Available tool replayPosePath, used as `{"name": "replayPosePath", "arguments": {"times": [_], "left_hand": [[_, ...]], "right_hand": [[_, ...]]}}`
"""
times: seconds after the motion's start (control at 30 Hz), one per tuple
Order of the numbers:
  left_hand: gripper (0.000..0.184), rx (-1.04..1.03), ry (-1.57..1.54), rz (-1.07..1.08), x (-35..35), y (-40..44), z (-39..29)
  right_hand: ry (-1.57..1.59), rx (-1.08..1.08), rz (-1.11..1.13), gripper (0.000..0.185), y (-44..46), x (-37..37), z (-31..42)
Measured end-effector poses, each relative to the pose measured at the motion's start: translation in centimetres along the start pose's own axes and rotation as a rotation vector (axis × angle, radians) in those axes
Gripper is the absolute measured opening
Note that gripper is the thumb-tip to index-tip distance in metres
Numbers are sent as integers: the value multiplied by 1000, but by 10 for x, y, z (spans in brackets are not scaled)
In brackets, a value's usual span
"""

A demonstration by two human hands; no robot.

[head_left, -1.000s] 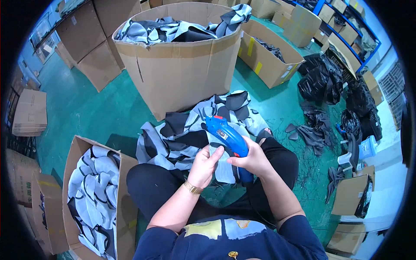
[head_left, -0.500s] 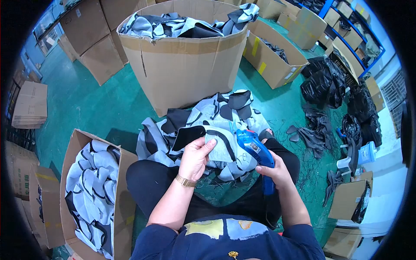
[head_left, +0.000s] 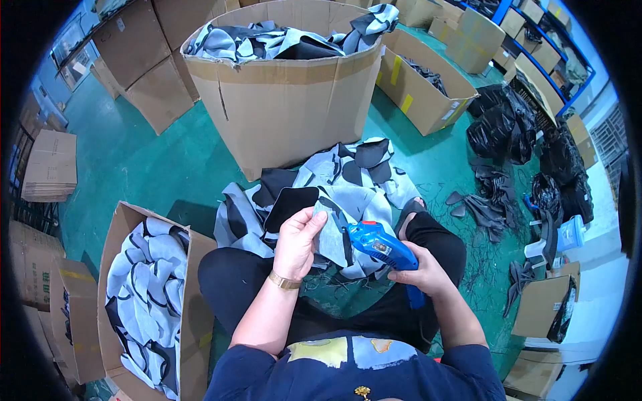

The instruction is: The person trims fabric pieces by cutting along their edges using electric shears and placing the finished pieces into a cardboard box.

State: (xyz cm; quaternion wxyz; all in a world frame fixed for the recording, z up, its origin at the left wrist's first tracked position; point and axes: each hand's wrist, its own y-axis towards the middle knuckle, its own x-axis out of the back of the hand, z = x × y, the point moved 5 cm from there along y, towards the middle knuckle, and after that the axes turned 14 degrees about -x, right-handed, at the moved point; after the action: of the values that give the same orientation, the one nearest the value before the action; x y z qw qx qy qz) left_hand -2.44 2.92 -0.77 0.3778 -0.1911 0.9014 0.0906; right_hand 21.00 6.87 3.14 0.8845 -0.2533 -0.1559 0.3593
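My left hand [head_left: 297,246] is closed on a grey-and-black fabric piece [head_left: 330,239], pinched between thumb and fingers. In my right hand [head_left: 421,273] is a pair of blue electric scissors [head_left: 382,244], gripped round the handle. Their cutting head points left and meets the right edge of the held fabric; whether the blades are cutting cannot be made out. A heap of similar grey and black fabric pieces [head_left: 235,217] lies on the floor just beyond my hands, between my legs and the large carton.
A large carton [head_left: 287,100] of fabric stands ahead. Another carton [head_left: 195,314] with fabric is at my left. Black plastic bags [head_left: 501,127], dark fabric scraps [head_left: 493,197] and loose threads lie at right. A long box [head_left: 418,100] stands behind them.
The electric scissors have moved left and down, and their head has turned to point more leftward at the fabric. My left hand keeps its hold on the piece.
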Motion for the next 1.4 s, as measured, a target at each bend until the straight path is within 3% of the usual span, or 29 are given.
{"name": "replayPosePath", "arguments": {"times": [0.7, 0.97, 1.07, 1.27, 1.4], "left_hand": [[17, 3, 324, 122, 3, -3, -11], [17, 78, 492, 216, -5, -7, -24], [16, 116, 487, 240, -2, -7, -18], [14, 144, 349, 222, 4, -3, -12], [14, 113, 341, 197, -2, -5, -29]], "right_hand": [[-49, 18, -1, 46, 6, 4, 5], [-253, 84, -9, 45, 0, 9, 27], [-229, 90, 7, 46, 6, 12, 28], [252, 107, 53, 44, 21, 21, 33], [312, 126, -16, 45, 45, 41, 21]]}}
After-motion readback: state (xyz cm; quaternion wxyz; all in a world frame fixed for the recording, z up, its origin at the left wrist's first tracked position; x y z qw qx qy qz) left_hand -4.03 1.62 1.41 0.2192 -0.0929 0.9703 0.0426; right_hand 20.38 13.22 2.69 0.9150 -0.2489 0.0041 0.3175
